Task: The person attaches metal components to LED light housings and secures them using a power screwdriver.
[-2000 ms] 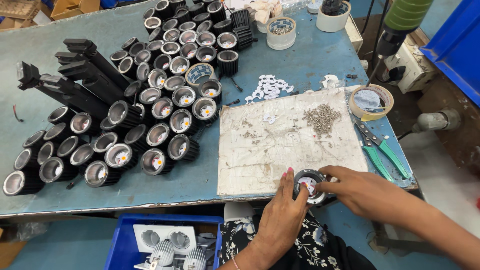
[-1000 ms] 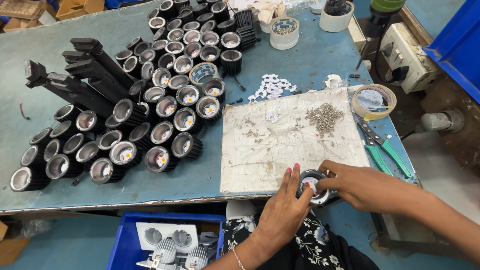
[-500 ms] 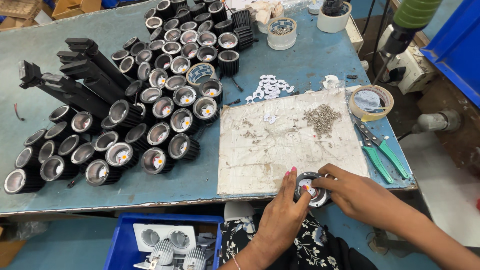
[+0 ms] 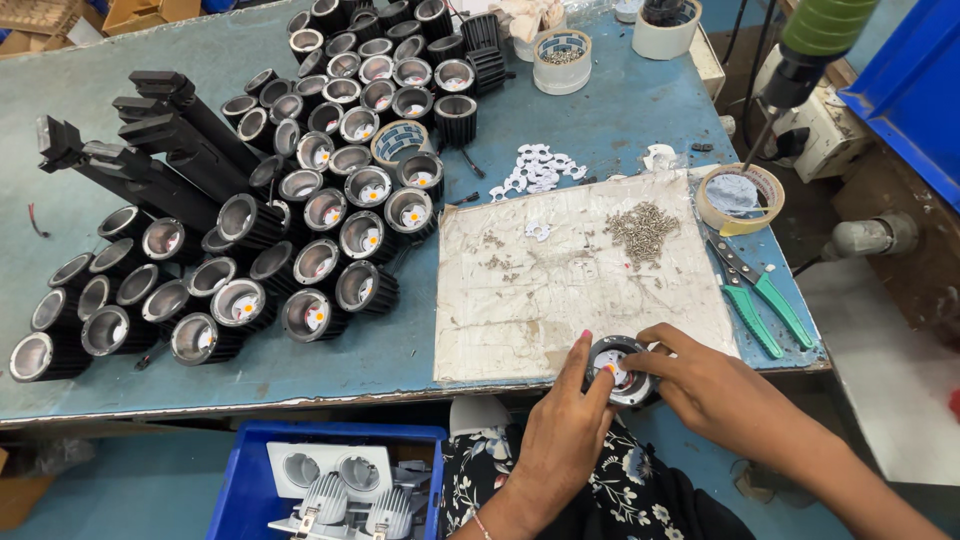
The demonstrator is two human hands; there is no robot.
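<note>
We grip the round black lamp housing (image 4: 618,368) with the fingers of both our left hand (image 4: 562,430) and right hand (image 4: 705,385), at the near edge of the tabletop (image 4: 600,120), its open face and axis pointing up. It sits on the near corner of the stained white board (image 4: 560,290), whose middle lies bare. Beyond, a pile of screws (image 4: 642,230) lies ahead, green pliers (image 4: 757,297) right, and rows of black housings (image 4: 330,200) left.

Big blue worktable (image 4: 620,120) fills most of the view, paint scuffed. A blue bin (image 4: 250,480) sits under it at 7 o'clock, cardboard boxes (image 4: 140,12) at 11, pale floor (image 4: 890,350) at 4.
</note>
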